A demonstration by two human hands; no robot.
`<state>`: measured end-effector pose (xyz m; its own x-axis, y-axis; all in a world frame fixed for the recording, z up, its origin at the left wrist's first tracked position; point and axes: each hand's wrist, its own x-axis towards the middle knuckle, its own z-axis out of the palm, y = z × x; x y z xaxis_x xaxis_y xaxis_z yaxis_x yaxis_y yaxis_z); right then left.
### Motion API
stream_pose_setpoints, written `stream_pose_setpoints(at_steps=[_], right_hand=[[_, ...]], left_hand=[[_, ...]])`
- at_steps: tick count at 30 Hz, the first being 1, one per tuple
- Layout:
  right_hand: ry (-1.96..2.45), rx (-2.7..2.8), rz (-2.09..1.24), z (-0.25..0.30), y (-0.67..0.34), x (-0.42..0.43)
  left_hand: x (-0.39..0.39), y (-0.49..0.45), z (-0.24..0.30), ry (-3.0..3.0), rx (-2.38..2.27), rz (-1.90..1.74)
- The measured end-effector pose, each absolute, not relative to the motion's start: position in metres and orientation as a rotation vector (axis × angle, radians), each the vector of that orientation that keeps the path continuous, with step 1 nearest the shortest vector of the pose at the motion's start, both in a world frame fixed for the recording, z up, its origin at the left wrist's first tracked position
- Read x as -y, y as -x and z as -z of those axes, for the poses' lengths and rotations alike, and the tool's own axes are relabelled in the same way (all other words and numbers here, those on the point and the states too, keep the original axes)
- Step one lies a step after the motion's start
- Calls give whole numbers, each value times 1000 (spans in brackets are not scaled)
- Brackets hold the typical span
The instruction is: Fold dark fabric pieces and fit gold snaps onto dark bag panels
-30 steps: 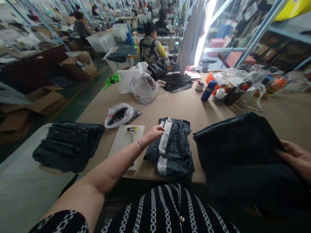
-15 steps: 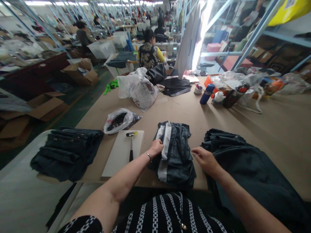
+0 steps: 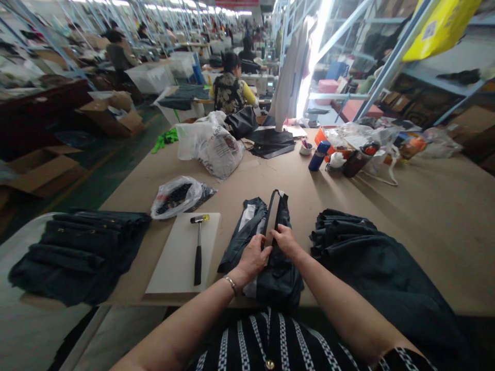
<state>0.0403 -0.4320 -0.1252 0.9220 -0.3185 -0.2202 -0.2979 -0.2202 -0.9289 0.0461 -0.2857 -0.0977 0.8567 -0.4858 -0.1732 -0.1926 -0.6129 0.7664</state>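
A dark fabric piece [image 3: 281, 281] with pale backing strips lies on the table in front of me. Its long folded strip [image 3: 273, 214] stands raised, the light inner side facing up. My left hand [image 3: 253, 256] is closed on the strip from the left, thumb and fingers pinching it. From the right, my right hand [image 3: 285, 241] pinches the same strip just beside it. Left of the hands, a hammer [image 3: 198, 252] with a black handle and yellow-tipped head rests on a white board [image 3: 170, 268].
Folded dark fabric [image 3: 81, 252] is stacked at the left, and a larger dark pile [image 3: 371, 263] hangs over the front edge at the right. Behind the board sits a plastic bag [image 3: 178, 197] of small dark pieces. A blue bottle [image 3: 319, 156] stands farther back. A co-worker [image 3: 232, 85] sits beyond.
My right hand has moved left from beside the fabric onto it. The strip has been folded up and the fabric's left part turned outward. The view has shifted slightly.
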Motion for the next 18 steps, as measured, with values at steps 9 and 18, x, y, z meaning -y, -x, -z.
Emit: stream_pose_setpoints(at_steps=[9, 18], right_hand=[[1656, -287, -84, 111, -21, 401], [1772, -436, 96, 55, -7, 509]], left_hand=[[293, -67, 72, -1489, -31, 721], [271, -35, -5, -946, 219, 1368]])
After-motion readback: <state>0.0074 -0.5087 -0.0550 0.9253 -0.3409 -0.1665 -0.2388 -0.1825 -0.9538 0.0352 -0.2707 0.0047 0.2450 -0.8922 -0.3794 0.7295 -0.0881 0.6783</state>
